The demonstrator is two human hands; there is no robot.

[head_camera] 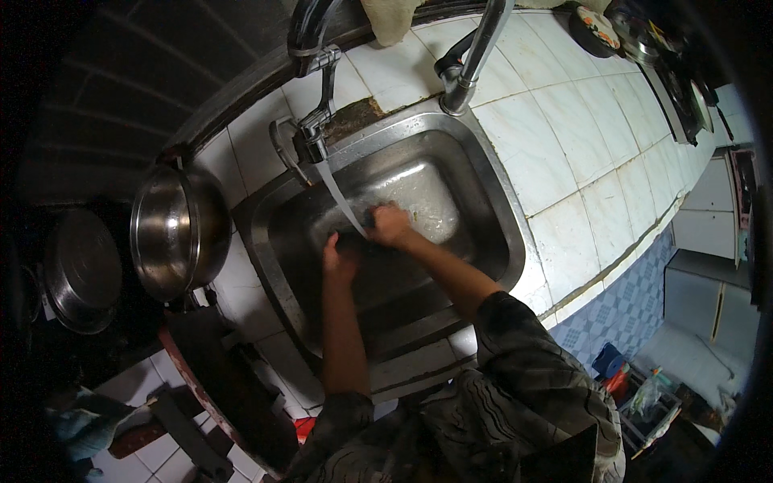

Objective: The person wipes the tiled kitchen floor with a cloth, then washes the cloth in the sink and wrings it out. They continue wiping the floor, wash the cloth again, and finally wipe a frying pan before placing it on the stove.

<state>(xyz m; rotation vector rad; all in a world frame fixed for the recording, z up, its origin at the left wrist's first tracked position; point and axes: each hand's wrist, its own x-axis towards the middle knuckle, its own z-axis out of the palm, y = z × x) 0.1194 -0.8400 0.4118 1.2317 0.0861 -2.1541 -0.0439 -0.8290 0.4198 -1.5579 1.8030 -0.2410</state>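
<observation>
Both of my hands are inside a stainless steel sink point(516, 241). A stream of water point(339, 196) runs down from the faucet spout point(315, 148) towards my right hand point(389, 223). That hand is curled at the stream, with a small dark thing at its fingers that I cannot make out. My left hand point(340, 258) is a little lower and to the left, its thumb up and its fingers blurred in shadow. Whether it holds anything cannot be told. Water and small scraps lie on the bright part of the sink's bottom.
A large steel pot point(163, 232) stands left of the sink, with a round metal pan point(83, 268) beyond it. A second faucet point(462, 90) rises at the sink's back edge. White tiled counter point(561, 139) runs right towards a stove point(670, 99) with cookware.
</observation>
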